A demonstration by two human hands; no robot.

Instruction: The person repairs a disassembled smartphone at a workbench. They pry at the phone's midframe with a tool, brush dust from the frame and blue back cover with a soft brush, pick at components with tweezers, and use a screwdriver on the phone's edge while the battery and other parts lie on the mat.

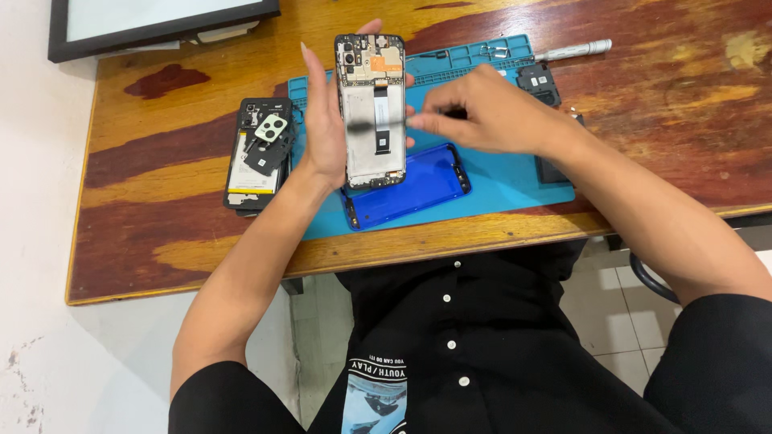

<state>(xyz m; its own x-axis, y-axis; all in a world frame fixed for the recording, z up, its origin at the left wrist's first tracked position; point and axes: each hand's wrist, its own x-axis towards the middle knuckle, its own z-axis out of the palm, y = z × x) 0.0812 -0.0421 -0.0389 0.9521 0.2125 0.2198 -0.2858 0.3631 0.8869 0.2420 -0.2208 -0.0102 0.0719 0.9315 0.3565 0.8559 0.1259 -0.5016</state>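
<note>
Left hand (322,128) grips opened phone (371,112) upright; right hand (482,116) pinches thin tool (386,122) w/ fingertips — keep phone steady, pry gently.

open phone (371,112) above back cover (410,186) on mat (515,181) | second phone (259,154) left | screwdriver (572,51) behind

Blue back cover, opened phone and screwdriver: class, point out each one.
Blue back cover (422,183), head view, inner face.
Opened phone (371,112), head view, middle of frame.
Screwdriver (575,51), head view, silver handle.
</note>
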